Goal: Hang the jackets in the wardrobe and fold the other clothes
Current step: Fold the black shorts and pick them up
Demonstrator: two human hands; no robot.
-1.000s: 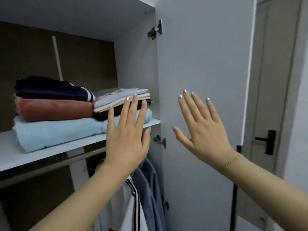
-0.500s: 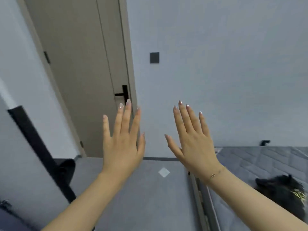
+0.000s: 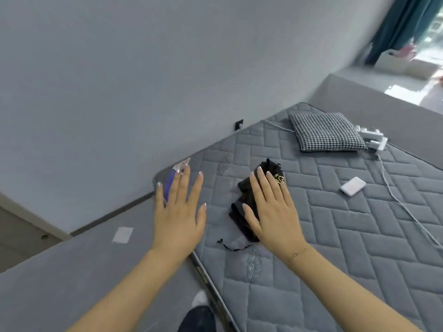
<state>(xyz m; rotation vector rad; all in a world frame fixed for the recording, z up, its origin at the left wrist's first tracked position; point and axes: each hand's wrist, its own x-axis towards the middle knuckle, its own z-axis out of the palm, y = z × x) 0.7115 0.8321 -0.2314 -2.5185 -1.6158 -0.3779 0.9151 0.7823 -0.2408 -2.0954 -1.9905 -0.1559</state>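
A crumpled black garment (image 3: 244, 200) with a gold emblem and a loose drawstring lies on the grey quilted mattress (image 3: 335, 236). My right hand (image 3: 271, 207) is raised over it with fingers straight and spread, holding nothing. My left hand (image 3: 178, 212) is raised beside it, over the mattress's left corner, fingers straight as well and empty. Whether either hand touches anything cannot be told. The wardrobe is out of view.
A houndstooth cushion (image 3: 327, 131) lies at the far end of the mattress, with a white power strip (image 3: 372, 138) and its cable beside it. A small white device (image 3: 352, 186) rests mid-mattress. A purple item (image 3: 171, 180) sits at the corner. The grey bed frame ledge (image 3: 84, 271) runs on the left.
My view swung from the wardrobe shelf past the door to the bed. Both hands stayed raised and open throughout; the black garment now lies under my right hand.
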